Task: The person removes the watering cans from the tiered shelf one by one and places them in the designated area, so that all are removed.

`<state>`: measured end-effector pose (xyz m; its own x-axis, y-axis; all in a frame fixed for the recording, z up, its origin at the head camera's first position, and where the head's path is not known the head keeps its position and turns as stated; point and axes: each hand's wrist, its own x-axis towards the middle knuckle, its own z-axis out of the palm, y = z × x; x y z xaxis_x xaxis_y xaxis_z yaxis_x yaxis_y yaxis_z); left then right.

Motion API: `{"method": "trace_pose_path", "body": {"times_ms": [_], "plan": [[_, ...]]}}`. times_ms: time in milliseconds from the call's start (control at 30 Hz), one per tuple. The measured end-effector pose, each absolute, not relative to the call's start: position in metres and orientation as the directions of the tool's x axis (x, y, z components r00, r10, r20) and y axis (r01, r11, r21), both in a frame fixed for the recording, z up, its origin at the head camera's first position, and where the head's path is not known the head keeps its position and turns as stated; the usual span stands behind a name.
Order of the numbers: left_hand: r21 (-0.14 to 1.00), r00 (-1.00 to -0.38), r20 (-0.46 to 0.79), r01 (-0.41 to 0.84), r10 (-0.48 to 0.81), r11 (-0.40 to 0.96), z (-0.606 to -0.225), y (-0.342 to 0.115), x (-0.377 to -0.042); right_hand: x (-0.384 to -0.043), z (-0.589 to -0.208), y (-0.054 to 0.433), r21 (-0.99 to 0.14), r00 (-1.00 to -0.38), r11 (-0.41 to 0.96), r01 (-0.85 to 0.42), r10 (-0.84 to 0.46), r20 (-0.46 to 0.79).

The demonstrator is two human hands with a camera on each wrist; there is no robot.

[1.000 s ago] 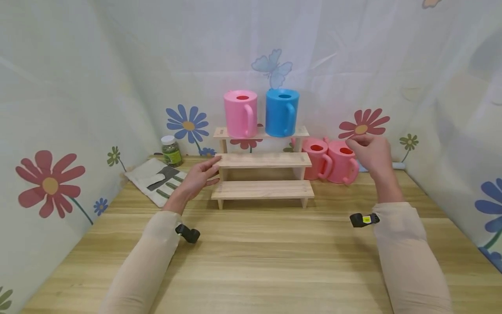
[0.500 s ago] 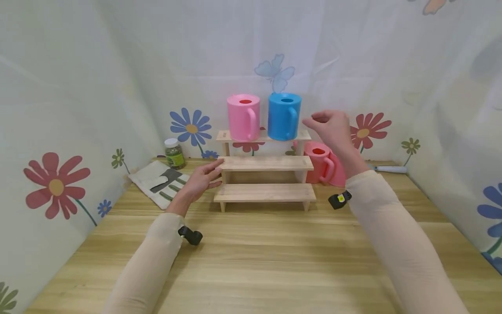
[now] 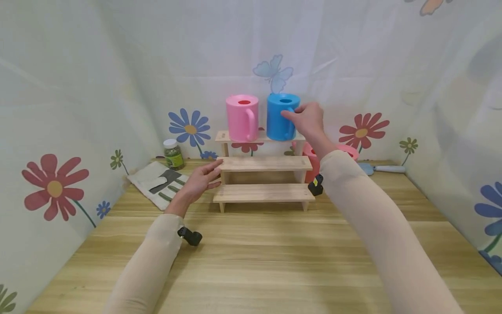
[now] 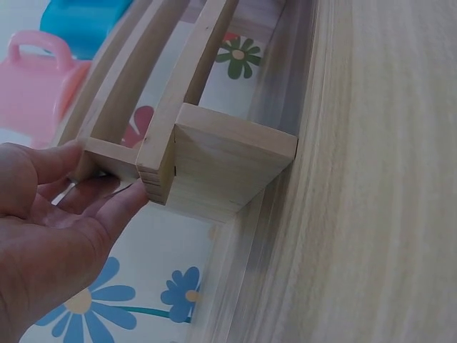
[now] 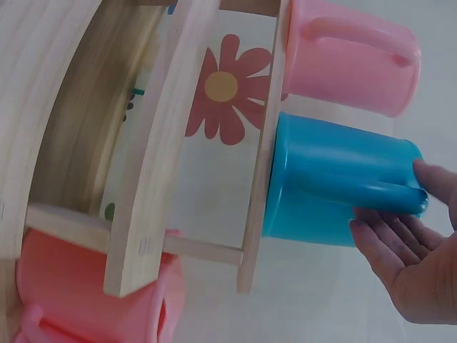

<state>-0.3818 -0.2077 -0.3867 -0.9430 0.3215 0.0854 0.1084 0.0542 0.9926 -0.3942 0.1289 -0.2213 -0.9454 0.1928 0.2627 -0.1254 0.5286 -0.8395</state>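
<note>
A blue watering can (image 3: 276,118) stands on the top tier of a three-step wooden stand (image 3: 263,164), beside a pink watering can (image 3: 238,118). My right hand (image 3: 310,120) pinches the blue can's handle, with the thumb at its upper end and the fingers beneath in the right wrist view. My left hand (image 3: 200,181) touches the stand's left end at the middle tier, its fingers (image 4: 125,207) fairly straight. Two more pink cans stand on the table right of the stand; the nearer one (image 3: 310,170) is partly hidden by my right forearm.
To the left lie pale garden gloves (image 3: 146,174) with green stripes, and a white-lidded jar (image 3: 174,155) stands behind them. A blue trowel with a white handle (image 3: 388,168) lies at the back right. A flower-printed curtain (image 3: 196,56) closes off the back and sides.
My right hand has moved left from above the pink cans on the table to the blue watering can and taken its handle. The left hand has stayed against the stand.
</note>
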Motion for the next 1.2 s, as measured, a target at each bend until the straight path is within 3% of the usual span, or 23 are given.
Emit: {"method": "trace_pose_path", "body": {"times_ms": [267,600,1200], "plan": [[0.994,-0.942,0.081,0.103,0.327,0.049,-0.387,-0.205,-0.381,-0.391,-0.219,0.138,-0.883,-0.934,0.464,-0.073,0.279,0.224],[0.992,-0.943,0.083,0.110,0.323,0.067,-0.384,-0.200,-0.383,-0.353,-0.214,0.187,-0.901,-0.937,0.420,-0.110,0.258,0.235],[0.991,-0.941,0.096,0.121,0.323,0.059,-0.389,-0.200,-0.387,-0.276,-0.272,0.258,-0.881,-0.939,0.452,-0.141,0.221,0.263]]}}
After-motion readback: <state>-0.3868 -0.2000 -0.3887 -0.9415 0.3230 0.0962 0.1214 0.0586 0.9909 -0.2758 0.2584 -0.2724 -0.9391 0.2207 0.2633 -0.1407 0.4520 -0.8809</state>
